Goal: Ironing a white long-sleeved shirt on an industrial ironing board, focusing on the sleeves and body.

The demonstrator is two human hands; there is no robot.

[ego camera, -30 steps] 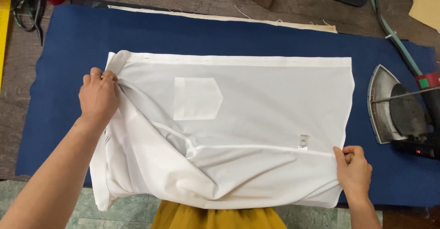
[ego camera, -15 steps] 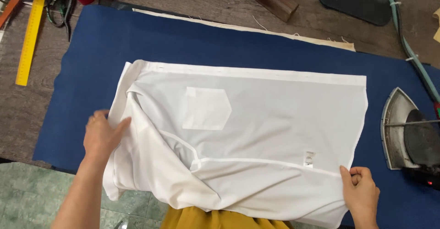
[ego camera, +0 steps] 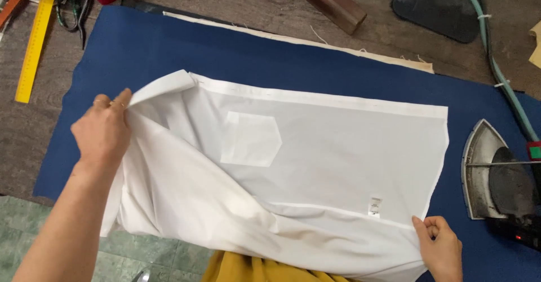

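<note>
One white shirt (ego camera: 315, 163) spread on the blue ironing mat (ego camera: 141, 51), and two hands on it: left hand (ego camera: 102, 132) pinches the lifted left edge, right hand (ego camera: 440, 248) grips the lower right corner. One iron (ego camera: 496, 175) sits right (just off the cloth), one yellow ruler (ego camera: 35, 45) far left on the brown table (ego camera: 236, 0).

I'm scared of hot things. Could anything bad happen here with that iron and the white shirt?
Maybe. The metal iron lies on its side near the white cotton shirt's right edge, where the right hand pinches the hem; a slip might brush its soleplate. The left hand lifts the other end, so fabric hanging over the blue padded mat's front edge could slide off.
</note>
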